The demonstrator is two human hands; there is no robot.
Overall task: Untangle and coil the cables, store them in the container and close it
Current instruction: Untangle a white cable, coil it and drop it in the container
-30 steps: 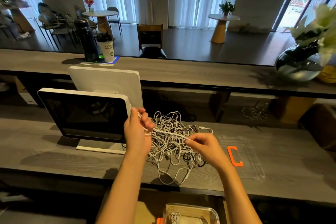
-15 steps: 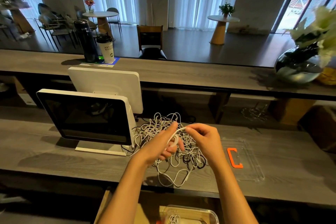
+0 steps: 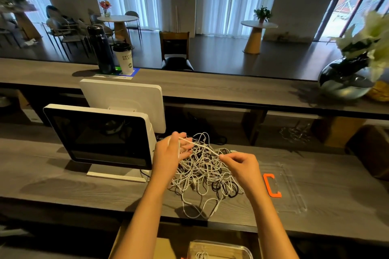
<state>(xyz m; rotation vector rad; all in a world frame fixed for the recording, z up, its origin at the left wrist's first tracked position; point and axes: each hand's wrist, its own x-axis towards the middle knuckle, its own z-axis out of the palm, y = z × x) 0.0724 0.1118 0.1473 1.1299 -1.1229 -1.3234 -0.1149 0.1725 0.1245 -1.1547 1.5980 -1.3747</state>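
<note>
While both hands' fingers pinch a white cable (image 3: pixel 200 147), container (image 3: pixel 219 249) with coiled cable.

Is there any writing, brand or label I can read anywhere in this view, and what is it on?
"ANYTI..." over "NICETI...": white paper cup with a black lid on the upper counter; both words run round the side and are cut off.
Round green logo below those words on the cup: too small to read.
Green and blue mat under the cup: print too blurred to read.
Nothing else bears readable text.

White cable (image 3: pixel 200 147) taut between left hand (image 3: pixel 171 152) and right hand (image 3: pixel 242 166) above tangle (image 3: pixel 206 176).
</note>
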